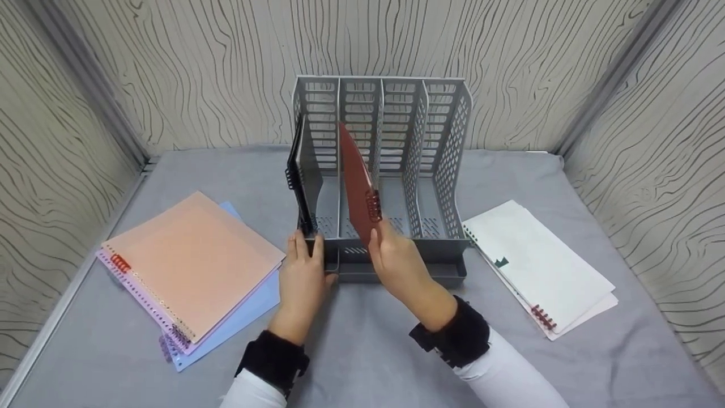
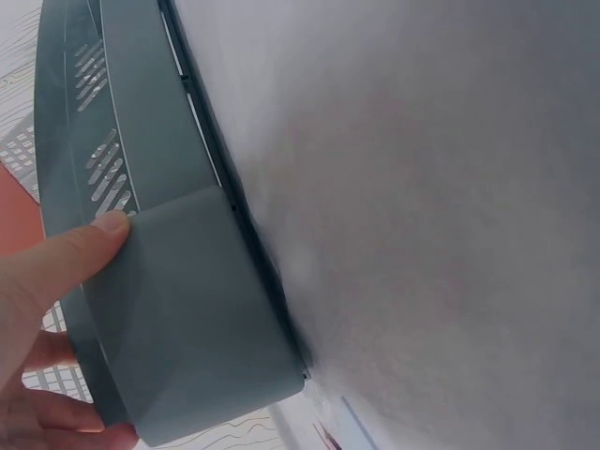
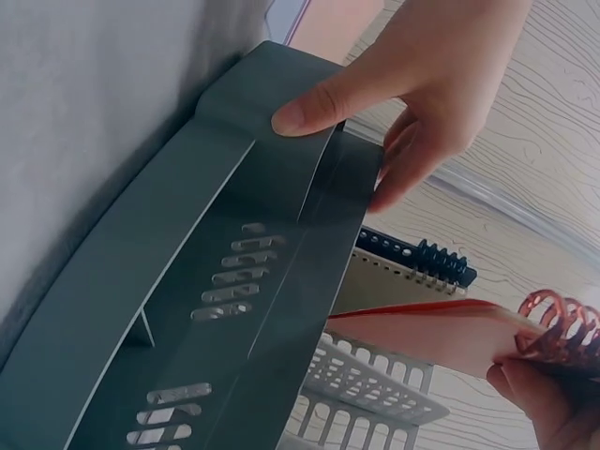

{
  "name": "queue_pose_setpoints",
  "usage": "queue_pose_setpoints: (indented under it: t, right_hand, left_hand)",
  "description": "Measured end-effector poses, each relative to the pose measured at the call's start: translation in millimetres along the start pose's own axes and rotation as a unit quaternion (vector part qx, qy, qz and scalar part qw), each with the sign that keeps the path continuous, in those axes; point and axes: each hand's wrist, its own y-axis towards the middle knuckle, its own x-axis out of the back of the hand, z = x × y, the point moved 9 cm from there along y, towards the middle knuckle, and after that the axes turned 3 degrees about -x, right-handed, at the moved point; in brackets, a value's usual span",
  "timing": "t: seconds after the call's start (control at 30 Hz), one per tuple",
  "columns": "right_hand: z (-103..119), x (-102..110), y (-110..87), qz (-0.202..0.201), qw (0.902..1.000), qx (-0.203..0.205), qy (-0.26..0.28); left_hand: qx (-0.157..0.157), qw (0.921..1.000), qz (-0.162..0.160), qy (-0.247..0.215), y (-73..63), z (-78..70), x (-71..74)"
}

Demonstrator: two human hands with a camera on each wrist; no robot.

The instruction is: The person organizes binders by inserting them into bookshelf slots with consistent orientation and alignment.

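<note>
A grey desk file organizer [image 1: 408, 247] with several upright slots stands at the back middle. My left hand [image 1: 305, 280] grips its front left corner; in the left wrist view the thumb [image 2: 98, 239] presses the front face while the other fingers wrap over the side. My right hand [image 1: 399, 260] holds a red ring-bound notebook [image 1: 355, 187] by its ringed lower end. The notebook is tilted upright, overlapping the divider between the two left slots in the head view. In the leftmost slot a black ring-bound notebook [image 1: 294, 181] leans against the outer wall.
On the left lie stacked loose-leaf notebooks, an orange one [image 1: 192, 255] on top and a blue one [image 1: 249, 306] underneath. White ring-bound notebooks [image 1: 544, 266] lie at the right. Wood-patterned panels [image 1: 226, 68] stand behind and on both sides of the grey cloth-covered table [image 1: 362, 351].
</note>
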Motion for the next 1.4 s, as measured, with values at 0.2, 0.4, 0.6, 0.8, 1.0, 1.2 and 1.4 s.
queue_pose_setpoints:
  t: [0.2,0.4,0.6,0.8,1.0,1.2,1.4]
  right_hand:
    - [0,-9,2.9,0.007,0.9999,-0.014,0.005]
    - [1,-13,6.2,-0.018,0.9998,-0.005,0.011]
    - [1,-21,11.2,-0.025,0.9994,-0.005,0.022]
    - [2,-31,17.9,-0.026,0.9995,-0.003,0.018]
    - [5,-42,26.4,-0.027,0.9995,0.001,0.018]
    - [-1,-53,36.6,-0.034,0.9993,-0.014,0.009]
    - [-5,-66,52.2,-0.026,0.9992,-0.028,0.012]
  left_hand:
    - [0.004,0.9999,0.01,0.002,1.0,0.2,-1.0]
    - [0.001,1.0,0.003,0.001,2.2,-0.4,0.1]
    - [-0.003,0.9999,-0.01,0.007,2.5,0.3,2.7]
    - [-0.011,0.9996,-0.019,0.015,2.7,1.4,3.1]
    - [-0.008,0.9995,-0.018,0.024,2.5,2.4,3.0]
    - [0.002,0.9998,0.003,0.018,1.6,3.5,-0.7]
    - [-0.003,0.9998,0.004,0.019,0.4,-0.4,-1.7]
